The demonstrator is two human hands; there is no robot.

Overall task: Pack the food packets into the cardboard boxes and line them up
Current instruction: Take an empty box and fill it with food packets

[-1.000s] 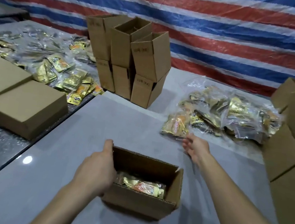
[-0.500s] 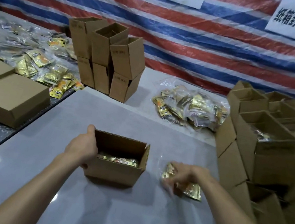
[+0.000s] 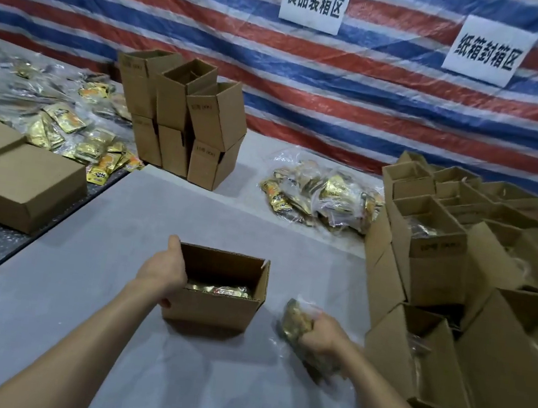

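Grips the left wall of the open brown cardboard box [image 3: 211, 310], partly filled, with the left hand [image 3: 162, 273]; clutches gold foil food packets [image 3: 294, 318] just right of it in the right hand [image 3: 323, 334]. Seemingly midway: packed boxes [image 3: 436, 258] at right, loose heap [image 3: 321, 194] beyond.
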